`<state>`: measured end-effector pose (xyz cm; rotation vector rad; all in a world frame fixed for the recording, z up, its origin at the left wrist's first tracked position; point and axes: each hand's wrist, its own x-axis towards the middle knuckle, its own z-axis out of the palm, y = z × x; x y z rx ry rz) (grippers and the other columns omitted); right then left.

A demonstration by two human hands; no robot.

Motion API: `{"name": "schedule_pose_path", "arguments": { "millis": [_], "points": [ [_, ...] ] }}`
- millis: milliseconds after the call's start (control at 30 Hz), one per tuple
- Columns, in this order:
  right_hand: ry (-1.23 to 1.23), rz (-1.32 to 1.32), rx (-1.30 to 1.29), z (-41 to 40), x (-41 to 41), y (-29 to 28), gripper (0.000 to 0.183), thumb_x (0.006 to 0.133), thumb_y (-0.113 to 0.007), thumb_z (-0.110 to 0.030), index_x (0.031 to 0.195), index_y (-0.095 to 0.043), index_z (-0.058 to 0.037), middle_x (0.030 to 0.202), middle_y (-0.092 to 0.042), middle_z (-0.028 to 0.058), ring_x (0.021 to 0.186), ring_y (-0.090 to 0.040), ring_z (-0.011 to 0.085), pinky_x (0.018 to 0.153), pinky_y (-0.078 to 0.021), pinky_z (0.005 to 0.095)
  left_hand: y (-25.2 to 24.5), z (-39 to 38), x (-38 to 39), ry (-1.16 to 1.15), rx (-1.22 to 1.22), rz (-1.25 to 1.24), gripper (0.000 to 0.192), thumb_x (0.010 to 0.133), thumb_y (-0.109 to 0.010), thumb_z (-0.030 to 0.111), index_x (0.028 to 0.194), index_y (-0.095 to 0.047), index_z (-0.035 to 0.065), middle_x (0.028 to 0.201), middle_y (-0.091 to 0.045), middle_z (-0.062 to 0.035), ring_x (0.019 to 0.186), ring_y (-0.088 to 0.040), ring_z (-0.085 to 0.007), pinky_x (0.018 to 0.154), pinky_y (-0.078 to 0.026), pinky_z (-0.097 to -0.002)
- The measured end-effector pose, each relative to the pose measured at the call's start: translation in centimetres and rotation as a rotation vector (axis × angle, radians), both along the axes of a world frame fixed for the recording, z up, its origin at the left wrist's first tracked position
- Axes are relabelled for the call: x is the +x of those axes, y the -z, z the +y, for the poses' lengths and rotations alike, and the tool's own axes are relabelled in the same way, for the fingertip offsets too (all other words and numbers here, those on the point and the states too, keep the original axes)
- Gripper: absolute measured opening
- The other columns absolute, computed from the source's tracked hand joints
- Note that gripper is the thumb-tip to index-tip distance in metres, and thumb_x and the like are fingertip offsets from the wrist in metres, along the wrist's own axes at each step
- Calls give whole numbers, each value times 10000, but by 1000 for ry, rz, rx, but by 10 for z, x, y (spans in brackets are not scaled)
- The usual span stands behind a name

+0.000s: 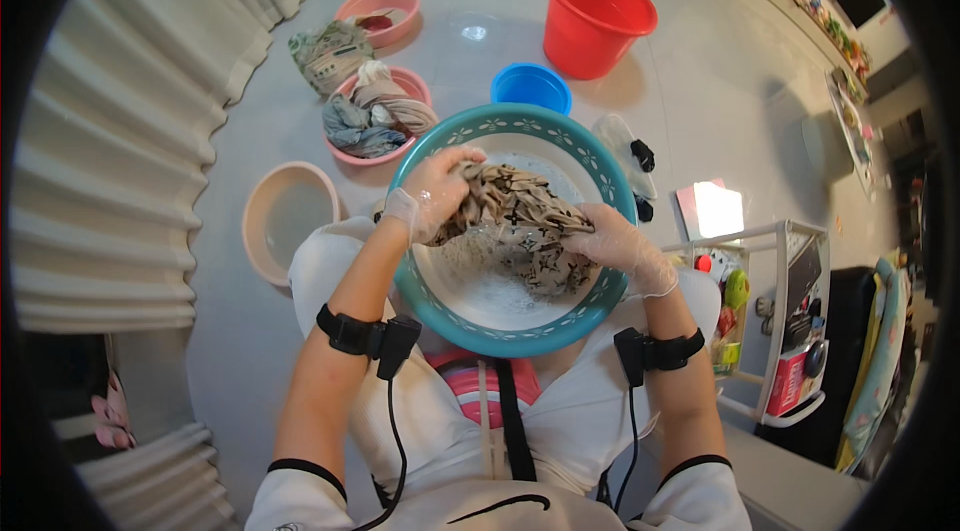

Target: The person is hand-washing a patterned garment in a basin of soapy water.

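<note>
A beige cloth with a dark printed pattern (521, 212), wet and bunched, is stretched between my two hands over a teal-rimmed basin (517, 345). My left hand (439, 189), in a clear plastic glove, grips its upper left end. The right end is pinched in my right hand (611, 242), gloved the same way, near the basin's right side. The lower folds of the cloth hang into sudsy water (495, 302) in the white interior. The basin stands between my knees.
Beyond the basin are a blue basin (531, 86) and a tall red bucket (596, 20). Pink basins, one with clothes (375, 114), stand at the upper left, a pale basin (291, 219) at left. Black items lie on a clear tray (622, 148). A white cart (776, 321) stands at right.
</note>
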<state>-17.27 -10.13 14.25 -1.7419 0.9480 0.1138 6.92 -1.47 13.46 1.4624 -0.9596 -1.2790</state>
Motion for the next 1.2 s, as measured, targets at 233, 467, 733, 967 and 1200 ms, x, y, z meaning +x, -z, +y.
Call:
{"name": "schedule_pose_path", "arguments": {
  "millis": [233, 467, 733, 967, 1200],
  "points": [
    [-46, -320, -106, 2, 12, 13, 380, 745, -635, -115, 1105, -611, 2, 911, -663, 169, 854, -630, 235, 784, -479, 339, 25, -13, -37, 486, -446, -633, 820, 651, -585, 27, 1432, -341, 92, 1278, -515, -204, 1205, -490, -331, 1048, -363, -376],
    [38, -202, -76, -22, 14, 35, 375, 710, -651, -107, 1072, -625, -12, 944, -657, 190, 921, -634, 285, 824, -481, 361, 50, -23, -50, 364, -116, -147, 573, 754, -551, 18, 1320, -462, 27, 1100, -573, -99, 947, -572, -162, 846, -466, -269],
    [62, 417, -530, -29, 13, 92, 470, 705, -645, -78, 1170, -582, -81, 1117, -596, 194, 1069, -557, 370, 837, -484, 410, 81, -35, -45, -22, 451, 324, 461, 877, -474, 82, 1335, -424, 63, 1011, -584, -96, 751, -578, -155, 558, -509, -286],
    [52, 256, -266, 8, 29, 119, 619, 810, -628, -109, 1385, -400, -133, 1252, -523, 207, 1164, -498, 373, 992, -412, 393, 120, -23, -71, -305, 504, 556, 473, 969, -449, 272, 1412, -339, 146, 1214, -545, -100, 1042, -570, -248, 881, -505, -416],
    [308, -378, -252, 55, 58, 117, 252, 855, -577, -169, 1062, -581, -26, 1007, -628, 203, 930, -601, 377, 808, -489, 423, 144, -17, -54, -274, 558, 725, 549, 932, -438, 524, 1208, -527, 57, 1166, -579, -123, 1059, -567, -266, 908, -472, -405]
  ]
}}
